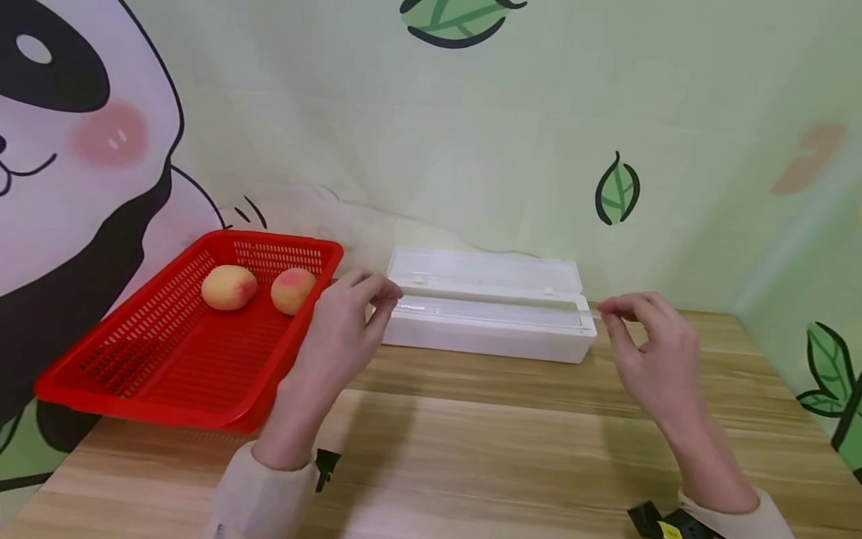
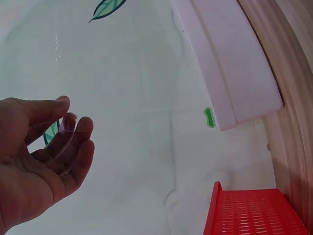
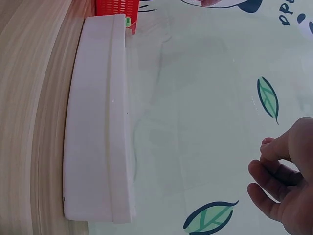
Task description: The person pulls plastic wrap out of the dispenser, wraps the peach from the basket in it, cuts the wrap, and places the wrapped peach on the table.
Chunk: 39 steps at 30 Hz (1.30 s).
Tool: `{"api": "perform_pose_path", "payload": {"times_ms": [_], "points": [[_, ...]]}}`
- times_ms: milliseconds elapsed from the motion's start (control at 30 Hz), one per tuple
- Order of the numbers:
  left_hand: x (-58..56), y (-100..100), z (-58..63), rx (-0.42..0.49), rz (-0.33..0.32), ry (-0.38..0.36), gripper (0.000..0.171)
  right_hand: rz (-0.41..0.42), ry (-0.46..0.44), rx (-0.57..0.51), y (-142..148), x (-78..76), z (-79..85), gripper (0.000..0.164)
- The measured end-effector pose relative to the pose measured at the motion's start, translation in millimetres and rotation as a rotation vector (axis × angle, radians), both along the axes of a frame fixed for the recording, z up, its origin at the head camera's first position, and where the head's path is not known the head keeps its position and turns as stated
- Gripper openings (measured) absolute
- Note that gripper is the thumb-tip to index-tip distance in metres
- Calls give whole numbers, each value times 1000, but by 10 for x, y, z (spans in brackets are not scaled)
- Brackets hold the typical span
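Observation:
A white plastic wrap dispenser (image 1: 485, 340) stands against the back wall with its clear lid (image 1: 481, 273) raised, a pale roll inside. My left hand (image 1: 350, 322) is at its left end, thumb and fingertips pinched together. Off the right end, my right hand (image 1: 653, 352) pinches likewise. Thin bright glints in the left wrist view look like the edge of clear plastic wrap (image 2: 57, 54) between the hands; most of the film is too transparent to see. In the wrist views both hands are raised, apart from the dispenser (image 3: 93, 122).
A red basket (image 1: 195, 419) sits on the left of the wooden table (image 1: 471, 449), close by my left forearm. It holds two peaches (image 1: 229, 287). A printed cloth (image 1: 485, 165) with leaves and a panda hangs behind the table.

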<state>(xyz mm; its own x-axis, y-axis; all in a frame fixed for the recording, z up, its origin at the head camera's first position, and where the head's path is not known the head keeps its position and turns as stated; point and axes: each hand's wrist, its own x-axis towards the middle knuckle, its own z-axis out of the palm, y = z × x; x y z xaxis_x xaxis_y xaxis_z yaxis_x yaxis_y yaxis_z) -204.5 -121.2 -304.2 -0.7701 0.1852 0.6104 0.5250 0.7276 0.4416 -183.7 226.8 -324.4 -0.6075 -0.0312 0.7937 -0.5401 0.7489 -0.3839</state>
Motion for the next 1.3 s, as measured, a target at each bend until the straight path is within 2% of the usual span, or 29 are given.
{"api": "perform_pose_path", "payload": {"times_ms": [400, 733, 1000, 1300], "points": [[38, -22, 80, 28, -29, 14, 11, -23, -53, 57, 23, 109, 131, 12], [83, -44, 163, 30, -54, 4, 9, -16, -51, 82, 36, 168, 212, 14], [127, -62, 188, 26, -47, -13, 11, -10, -59, 100, 38, 221, 246, 15], [164, -65, 160, 44, -48, -34, 11, -7, -89, 106, 48, 265, 249, 17]]}}
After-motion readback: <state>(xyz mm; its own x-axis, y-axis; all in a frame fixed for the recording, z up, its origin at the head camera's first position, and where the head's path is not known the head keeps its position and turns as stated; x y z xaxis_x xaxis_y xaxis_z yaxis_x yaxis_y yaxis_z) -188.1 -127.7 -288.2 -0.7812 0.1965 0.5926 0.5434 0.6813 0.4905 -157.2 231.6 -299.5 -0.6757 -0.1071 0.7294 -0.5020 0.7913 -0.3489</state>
